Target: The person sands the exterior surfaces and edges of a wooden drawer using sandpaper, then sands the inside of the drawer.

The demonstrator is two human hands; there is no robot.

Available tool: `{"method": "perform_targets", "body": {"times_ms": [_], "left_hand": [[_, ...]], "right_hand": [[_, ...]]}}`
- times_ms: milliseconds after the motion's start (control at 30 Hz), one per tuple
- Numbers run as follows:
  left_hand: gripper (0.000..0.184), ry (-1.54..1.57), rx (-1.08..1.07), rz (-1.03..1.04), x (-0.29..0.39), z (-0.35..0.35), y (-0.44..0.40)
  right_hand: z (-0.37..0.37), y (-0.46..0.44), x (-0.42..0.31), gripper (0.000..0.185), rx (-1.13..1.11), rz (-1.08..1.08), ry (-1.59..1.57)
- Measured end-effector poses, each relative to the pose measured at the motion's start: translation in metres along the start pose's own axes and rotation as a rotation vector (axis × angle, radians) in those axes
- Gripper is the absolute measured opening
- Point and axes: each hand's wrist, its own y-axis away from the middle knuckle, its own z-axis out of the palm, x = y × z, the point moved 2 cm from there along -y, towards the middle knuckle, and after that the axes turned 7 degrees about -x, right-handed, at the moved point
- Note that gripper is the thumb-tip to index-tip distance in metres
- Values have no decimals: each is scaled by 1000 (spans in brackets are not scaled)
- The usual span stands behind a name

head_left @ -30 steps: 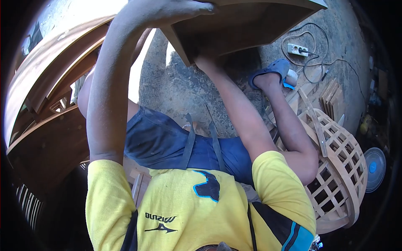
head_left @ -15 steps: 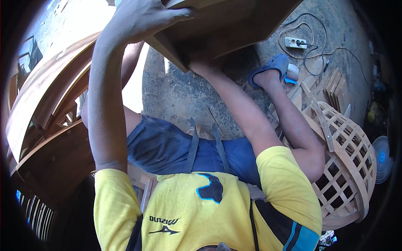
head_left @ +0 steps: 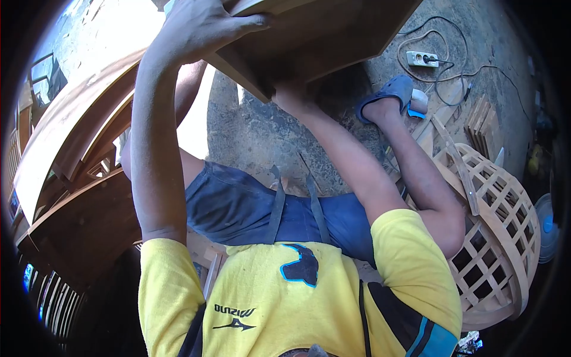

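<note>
A large wooden panel piece with raised edge boards (head_left: pixel 321 41) fills the top of the view, tilted, its near side in shadow. My left hand (head_left: pixel 199 33) grips its upper left edge, the thumb stretched along the near side and the fingers partly out of sight. My right hand (head_left: pixel 291 98) reaches to the shaded inner side by the lower corner. Blur and shadow hide its fingers, so what it holds, if anything, does not show.
Curved wooden pieces (head_left: pixel 77 137) stand at the left. A wooden lattice basket-like form (head_left: pixel 488 238) lies at the right, near a stack of wood offcuts (head_left: pixel 480 125). A power strip (head_left: pixel 422 59) with cables rests on the floor beyond my clog (head_left: pixel 386 95).
The view has shifted slightly, so the floor items appear a little to the right. Both hands stay at the wooden piece, which keeps nearly the same tilt.
</note>
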Motion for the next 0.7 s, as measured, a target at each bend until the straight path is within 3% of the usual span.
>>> {"method": "perform_targets", "body": {"times_ms": [100,133,167,200,233,333,400,433,500,533,600,700], "left_hand": [[87,-11,-67,-49,-9,-1,-8],[87,-8,-58,-73,-19,4,-12],[87,13,-20,41,-28,11,-14],[87,29,20,161,-24,7,-13],[87,-15,-4,107,-22,6,-9],[87,-57,30,89,-29,14,-11],[88,-70,37,83,-29,13,-7],[88,-57,35,99,-27,11,-5],[88,-60,11,142,-24,9,-7],[88,-48,-21,108,-20,6,-6],[81,-219,239,139,-45,36,-13],[82,-143,206,139,-41,35,-13]], "right_hand": [[-32,4,-11,42,-119,-236,-29],[-37,1,-5,41,-121,-32,-133],[-36,-1,-3,40,-125,172,-237],[-23,1,-11,40,-134,152,-239],[-11,9,-24,39,-81,38,-59],[-27,-3,-20,39,-47,-124,30],[-32,-18,-1,39,-224,188,-357],[-26,-17,-9,39,-207,197,-349],[-7,-10,-17,40,16,87,332],[-13,-12,1,40,39,112,354],[-25,-21,37,42,20,78,260],[-47,-28,96,45,-38,9,96]]}}
